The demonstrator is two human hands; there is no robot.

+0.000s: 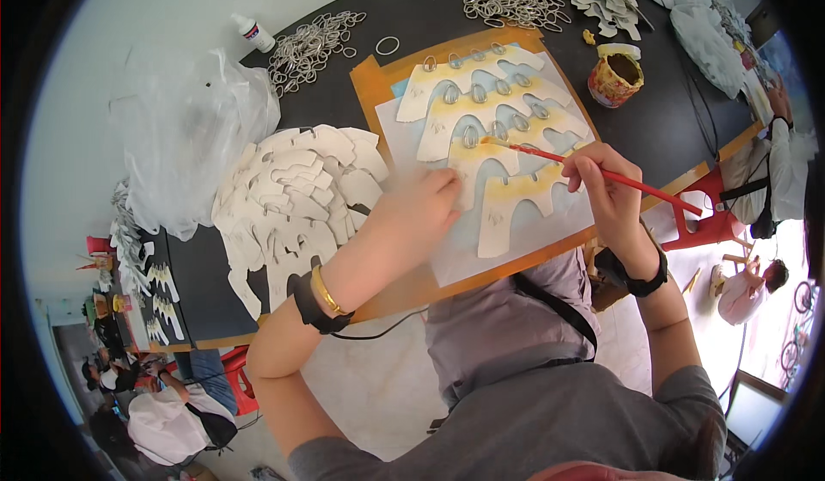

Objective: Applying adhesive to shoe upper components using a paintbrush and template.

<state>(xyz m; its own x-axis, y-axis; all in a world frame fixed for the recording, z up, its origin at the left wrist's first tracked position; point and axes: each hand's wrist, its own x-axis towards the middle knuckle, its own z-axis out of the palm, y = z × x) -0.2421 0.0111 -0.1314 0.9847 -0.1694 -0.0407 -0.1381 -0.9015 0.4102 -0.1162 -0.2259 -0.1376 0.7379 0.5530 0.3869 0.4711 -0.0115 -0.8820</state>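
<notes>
My right hand [604, 187] is closed round the red handle of a paintbrush [537, 152]. Its tip touches or hovers just over a yellow-smeared white cut piece [460, 156], near an oval metal ring [470, 137]. Several such arched pieces lie in overlapping rows on a paper-covered board [455, 266], with metal rings along the upper edges of the farther rows. The nearest piece [494, 232] shows yellow smears and no rings. My left hand [430, 199], slightly blurred, has its fingers curled in at the left ends of the pieces; whatever lies under its fingertips is hidden.
A heap of white cut pieces [288, 189] lies left of the board, beside a clear plastic bag [193, 137]. Metal rings form two piles [318, 47] at the back, with a small white bottle [253, 32] alongside. An open, yellow-stained pot [614, 79] stands at the right.
</notes>
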